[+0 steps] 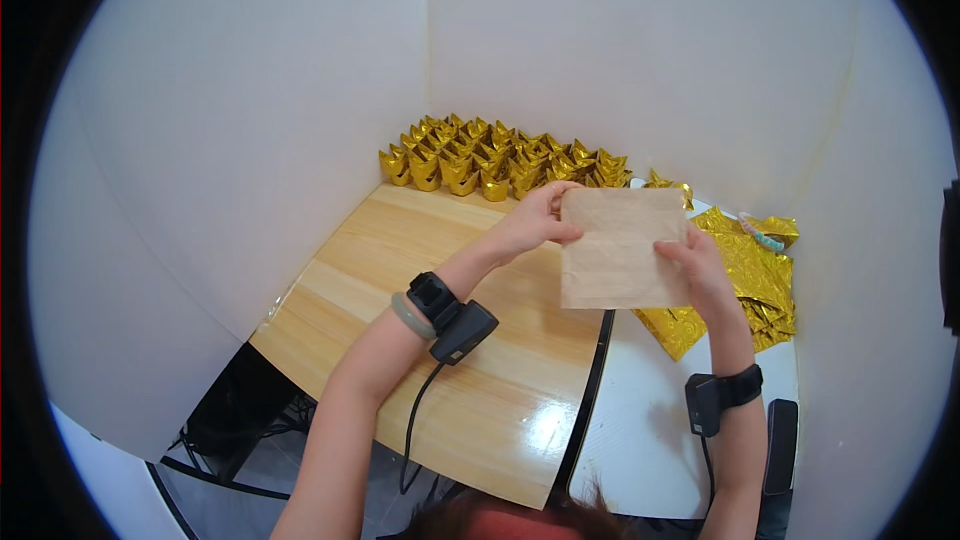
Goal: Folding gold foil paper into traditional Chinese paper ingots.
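A square tan paper sheet [622,255] with faint creases is held up between my two hands, above the place where the wooden and white tabletops meet. My left hand [540,217] pinches its left edge, thumb in front and fingers behind. On the opposite edge, my right hand [703,268] grips it the same way, the thumb lying across the front. The sheet's back is hidden. Behind my left hand stand several rows of folded gold paper ingots [460,165]. Gold patterned paper sheets [745,275] lie in a loose pile beside my right hand.
The wooden tabletop [400,240] is on the left, the white tabletop [640,430] on the right, with a dark gap between. A beaded string [762,234] rests on the gold pile. A black oblong object [781,447] is at the right edge. White walls enclose the back and sides.
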`<state>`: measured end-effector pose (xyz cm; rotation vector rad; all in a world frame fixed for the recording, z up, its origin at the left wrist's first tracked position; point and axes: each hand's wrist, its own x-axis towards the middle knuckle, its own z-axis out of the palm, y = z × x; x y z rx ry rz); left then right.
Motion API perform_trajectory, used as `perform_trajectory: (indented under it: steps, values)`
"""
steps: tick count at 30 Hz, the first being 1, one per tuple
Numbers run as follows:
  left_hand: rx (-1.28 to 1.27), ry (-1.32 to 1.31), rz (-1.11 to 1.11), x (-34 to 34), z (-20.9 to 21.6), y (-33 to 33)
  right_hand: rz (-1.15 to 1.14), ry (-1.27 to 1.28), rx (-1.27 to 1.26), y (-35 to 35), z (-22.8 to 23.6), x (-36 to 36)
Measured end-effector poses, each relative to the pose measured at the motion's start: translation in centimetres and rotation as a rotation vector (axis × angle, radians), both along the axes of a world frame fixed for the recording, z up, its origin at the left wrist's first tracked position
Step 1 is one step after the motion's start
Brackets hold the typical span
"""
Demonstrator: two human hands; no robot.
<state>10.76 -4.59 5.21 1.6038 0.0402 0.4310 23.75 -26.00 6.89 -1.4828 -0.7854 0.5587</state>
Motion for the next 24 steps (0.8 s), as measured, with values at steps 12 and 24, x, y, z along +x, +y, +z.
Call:
perform_trajectory:
  steps: [12, 24]
  values:
    - [0.223, 0.226, 0.058, -1.3, -5.9, 4.2, 0.192, -0.280, -0.116, 1.9, -7.0, 0.1]
    - [0.295, 0.217, -0.034, -2.7, -7.1, 4.6, 0.366, -0.890, -0.287, 1.7, -5.5, -1.8]
